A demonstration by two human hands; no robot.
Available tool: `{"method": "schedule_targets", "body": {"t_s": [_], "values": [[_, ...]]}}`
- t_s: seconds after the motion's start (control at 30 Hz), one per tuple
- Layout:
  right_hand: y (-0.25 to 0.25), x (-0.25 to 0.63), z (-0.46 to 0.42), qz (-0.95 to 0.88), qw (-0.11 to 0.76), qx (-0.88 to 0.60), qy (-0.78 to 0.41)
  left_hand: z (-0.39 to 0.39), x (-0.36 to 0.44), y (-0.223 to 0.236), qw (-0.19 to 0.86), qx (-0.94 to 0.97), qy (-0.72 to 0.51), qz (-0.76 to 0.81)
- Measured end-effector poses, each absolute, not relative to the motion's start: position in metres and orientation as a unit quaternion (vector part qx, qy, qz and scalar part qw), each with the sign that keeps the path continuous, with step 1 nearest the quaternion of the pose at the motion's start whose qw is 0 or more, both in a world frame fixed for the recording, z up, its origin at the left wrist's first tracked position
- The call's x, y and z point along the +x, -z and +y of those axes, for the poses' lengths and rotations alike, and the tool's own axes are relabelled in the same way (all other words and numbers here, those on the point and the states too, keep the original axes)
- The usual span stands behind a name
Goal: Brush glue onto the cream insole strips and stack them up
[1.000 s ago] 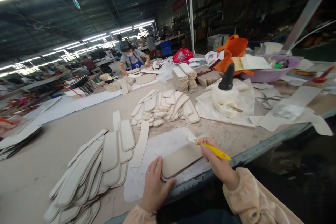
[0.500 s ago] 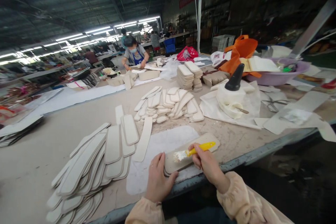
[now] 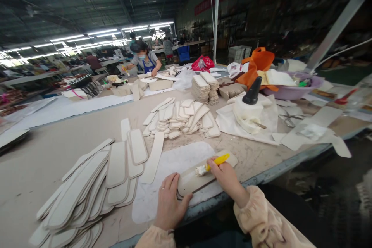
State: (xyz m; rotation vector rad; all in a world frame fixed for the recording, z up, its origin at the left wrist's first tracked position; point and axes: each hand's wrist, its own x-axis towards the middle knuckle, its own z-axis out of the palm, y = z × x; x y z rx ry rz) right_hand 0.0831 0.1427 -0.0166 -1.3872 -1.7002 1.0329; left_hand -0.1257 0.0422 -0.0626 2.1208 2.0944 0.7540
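Right hand [image 3: 223,174]: grip pinching yellow brush [image 3: 222,159] against beige panel [image 3: 186,184]. Left hand [image 3: 169,201]: grip spread, at panel's left end. Panel on white sheet [image 3: 145,202], counter's [image 3: 95,120] near side; likely light, stiff; best held by edges.

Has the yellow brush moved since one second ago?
Yes. Judged against the white sheet, the yellow brush has shifted its bristles from near the sheet's far right corner leftward and toward the person, nearer the left hand.
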Motion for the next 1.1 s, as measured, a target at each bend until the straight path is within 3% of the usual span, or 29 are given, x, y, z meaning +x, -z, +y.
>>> {"method": "schedule_targets", "body": {"t_s": [0.23,0.37,0.53,0.73,0.93,1.1], "values": [[0.013,0.148,0.162,-0.682,0.305,-0.642,-0.173,0.045,-0.129,0.067,0.021,0.7,-0.232,0.675],[0.01,0.156,0.148,-0.743,0.318,-0.583,-0.082,0.045,-0.13,0.071,0.008,0.701,-0.241,0.671],[0.014,0.121,0.115,-0.829,0.215,-0.517,-0.004,0.045,-0.13,0.072,0.011,0.698,-0.246,0.672],[0.003,0.072,0.079,-0.886,0.21,-0.396,-0.122,0.047,-0.132,0.076,0.032,0.694,-0.274,0.665],[-0.003,0.056,0.085,-0.661,0.339,-0.439,-0.506,0.044,-0.128,0.069,0.057,0.674,-0.29,0.677],[0.014,0.055,0.104,-0.626,0.321,-0.479,-0.525,0.043,-0.126,0.064,0.079,0.669,-0.275,0.686]]}}
